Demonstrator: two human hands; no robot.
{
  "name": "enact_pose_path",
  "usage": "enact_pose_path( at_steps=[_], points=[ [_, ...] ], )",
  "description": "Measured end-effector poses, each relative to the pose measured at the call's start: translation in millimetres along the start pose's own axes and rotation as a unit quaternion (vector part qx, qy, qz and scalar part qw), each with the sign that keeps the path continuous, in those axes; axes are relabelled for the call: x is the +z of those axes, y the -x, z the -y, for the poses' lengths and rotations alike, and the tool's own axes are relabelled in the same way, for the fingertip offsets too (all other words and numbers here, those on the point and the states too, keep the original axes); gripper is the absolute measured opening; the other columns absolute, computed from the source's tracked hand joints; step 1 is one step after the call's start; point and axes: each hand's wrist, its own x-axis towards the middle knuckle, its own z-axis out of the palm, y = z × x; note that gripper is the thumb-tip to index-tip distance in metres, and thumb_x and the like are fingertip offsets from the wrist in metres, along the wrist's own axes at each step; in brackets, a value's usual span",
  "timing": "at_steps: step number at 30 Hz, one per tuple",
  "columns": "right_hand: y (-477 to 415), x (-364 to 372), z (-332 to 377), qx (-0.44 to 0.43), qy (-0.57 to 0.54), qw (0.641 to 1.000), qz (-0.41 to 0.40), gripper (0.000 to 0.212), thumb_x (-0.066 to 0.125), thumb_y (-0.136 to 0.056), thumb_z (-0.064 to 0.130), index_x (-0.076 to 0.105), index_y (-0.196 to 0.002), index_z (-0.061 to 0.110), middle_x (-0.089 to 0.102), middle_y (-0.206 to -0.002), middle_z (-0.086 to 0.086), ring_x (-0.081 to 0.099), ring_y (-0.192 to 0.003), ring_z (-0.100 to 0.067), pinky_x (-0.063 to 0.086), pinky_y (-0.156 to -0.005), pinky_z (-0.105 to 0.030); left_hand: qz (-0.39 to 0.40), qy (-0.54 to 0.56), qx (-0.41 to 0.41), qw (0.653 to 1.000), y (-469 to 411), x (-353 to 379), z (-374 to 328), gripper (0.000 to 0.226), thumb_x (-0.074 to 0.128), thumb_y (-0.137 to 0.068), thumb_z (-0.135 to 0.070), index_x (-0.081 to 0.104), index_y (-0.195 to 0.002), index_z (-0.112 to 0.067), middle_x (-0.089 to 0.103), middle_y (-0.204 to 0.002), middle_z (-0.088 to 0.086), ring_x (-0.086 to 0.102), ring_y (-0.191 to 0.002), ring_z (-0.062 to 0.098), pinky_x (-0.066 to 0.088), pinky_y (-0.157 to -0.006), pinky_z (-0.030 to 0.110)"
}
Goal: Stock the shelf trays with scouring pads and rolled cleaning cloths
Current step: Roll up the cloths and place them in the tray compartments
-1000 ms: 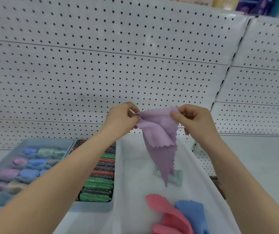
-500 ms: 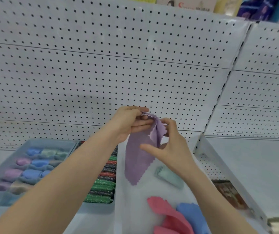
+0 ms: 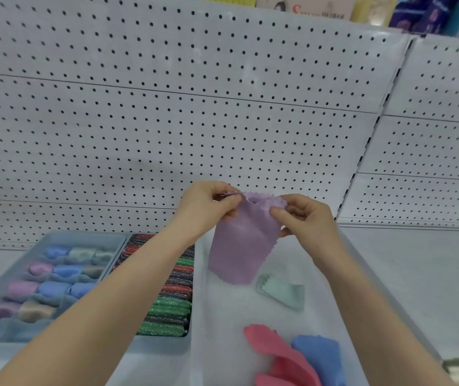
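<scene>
— Lilac zigzag-edged microfibre cloth (image 3: 238, 246): position?
— Held up over the translucent white plastic tub (image 3: 222, 316), in front of the white pegboard (image 3: 195, 121). Top edge bunched, lower part hanging free.
— Hands?
— Left hand (image 3: 206, 210) pinches the top edge at one end and right hand (image 3: 309, 218) pinches the other. Both grasp the cloth.
— Tub contents?
— Folded mint-green cloth (image 3: 281, 293), pink cloth (image 3: 278, 355) and blue cloth (image 3: 320, 355), loose on the bottom.
— Shelf trays?
— Grey divided tray (image 3: 64, 235) of pastel rolled cloths (image 3: 56, 286) at left. Just beside it, a second grey tray (image 3: 164, 342) packed with glittery green, red and dark scouring pads (image 3: 172, 302).
</scene>
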Motion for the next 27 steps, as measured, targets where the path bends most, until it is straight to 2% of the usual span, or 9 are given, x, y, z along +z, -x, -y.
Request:
enact_pose_path(
  at_steps=[5,11,14,16,18,20,22,25,27],
  points=[
    [0.1,-9.8,11.5,-0.012,-0.026,1.0,0.009,0.018,0.074,-0.082,0.004,0.072,-0.069,0.016,0.066,-0.067,-0.001,0.056,-0.059,-0.012,0.049,-0.054,-0.021,-0.038,-0.039,0.026,0.998,-3.4,-5.2,5.0,0.009,0.068,-0.087,-0.017,0.072,-0.083,-0.024,0.07,-0.072,0.004,0.066,-0.068,0.013,0.057,-0.068,0.03],
    [6.4,-19.0,26.4,-0.023,-0.098,0.993,0.061,0.016,0.066,-0.087,0.002,0.071,-0.078,0.014,0.06,-0.06,0.002,0.048,-0.053,-0.012,0.042,-0.046,-0.023,-0.028,0.024,0.025,0.999,1.8,-3.5,0.0,0.017,0.056,-0.095,-0.009,0.07,-0.094,-0.019,0.067,-0.092,0.001,0.066,-0.078,0.011,0.058,-0.072,0.025],
    [9.8,-17.1,32.9,-0.033,-0.113,0.988,0.101,0.023,0.062,-0.089,0.003,0.071,-0.075,0.018,0.051,-0.053,0.002,0.04,-0.047,-0.013,0.038,-0.043,-0.022,0.005,0.015,0.08,0.997,7.0,-3.3,-5.0,0.028,0.046,-0.1,-0.015,0.063,-0.115,-0.031,0.057,-0.123,-0.006,0.062,-0.101,0.004,0.053,-0.091,0.027],
    [9.7,-15.5,34.8,-0.041,-0.102,0.989,0.101,0.021,0.063,-0.089,0.003,0.072,-0.077,0.018,0.05,-0.052,0.003,0.039,-0.047,-0.013,0.038,-0.042,-0.022,0.075,-0.004,0.138,0.988,13.6,-4.4,-10.8,0.025,0.047,-0.1,-0.029,0.058,-0.121,-0.037,0.051,-0.131,-0.015,0.052,-0.117,-0.001,0.043,-0.101,0.022],
    [8.5,-16.0,34.8,-0.044,-0.094,0.989,0.101,0.012,0.063,-0.09,0.004,0.071,-0.084,0.011,0.052,-0.054,0.001,0.041,-0.048,-0.013,0.039,-0.043,-0.023,0.119,-0.064,0.165,0.977,16.1,-3.6,-13.4,0.025,0.063,-0.09,-0.038,0.059,-0.114,-0.036,0.056,-0.124,-0.017,0.051,-0.118,-0.002,0.042,-0.1,0.019],
    [7.7,-19.1,33.7,-0.043,-0.087,0.991,0.093,0.008,0.063,-0.09,0.004,0.07,-0.087,0.007,0.054,-0.057,-0.003,0.043,-0.05,-0.013,0.04,-0.043,-0.023,0.104,-0.109,0.163,0.975,15.0,-1.8,-11.0,0.023,0.076,-0.081,-0.028,0.064,-0.101,-0.031,0.065,-0.103,-0.018,0.059,-0.1,-0.001,0.045,-0.092,0.02],
    [6.8,-22.7,31.5,-0.039,-0.077,0.994,0.068,0.008,0.065,-0.089,0.004,0.071,-0.086,0.008,0.055,-0.06,-0.005,0.043,-0.051,-0.013,0.039,-0.043,-0.023,0.068,-0.049,0.125,0.989,14.4,-2.6,-10.1,0.013,0.076,-0.081,-0.017,0.066,-0.088,-0.022,0.068,-0.085,-0.012,0.06,-0.08,0.004,0.048,-0.081,0.022],
    [5.5,-27.2,26.1,-0.027,-0.064,0.997,0.035,0.006,0.067,-0.088,0.006,0.072,-0.085,0.009,0.056,-0.071,-0.014,0.043,-0.054,-0.013,0.04,-0.043,-0.022,0.034,0.015,0.087,0.996,13.0,-6.1,-9.6,0.006,0.074,-0.083,-0.014,0.069,-0.084,-0.013,0.069,-0.085,0.009,0.06,-0.074,0.012,0.053,-0.079,0.032],
    [5.5,-27.7,23.3,-0.017,-0.062,0.997,0.028,0.004,0.068,-0.088,0.007,0.072,-0.089,0.006,0.058,-0.075,-0.016,0.045,-0.055,-0.013,0.04,-0.043,-0.022,0.035,0.02,0.073,0.996,12.5,-6.5,-8.6,0.005,0.075,-0.082,-0.015,0.07,-0.083,-0.014,0.069,-0.086,0.011,0.061,-0.073,0.017,0.055,-0.083,0.042]
  ],
)
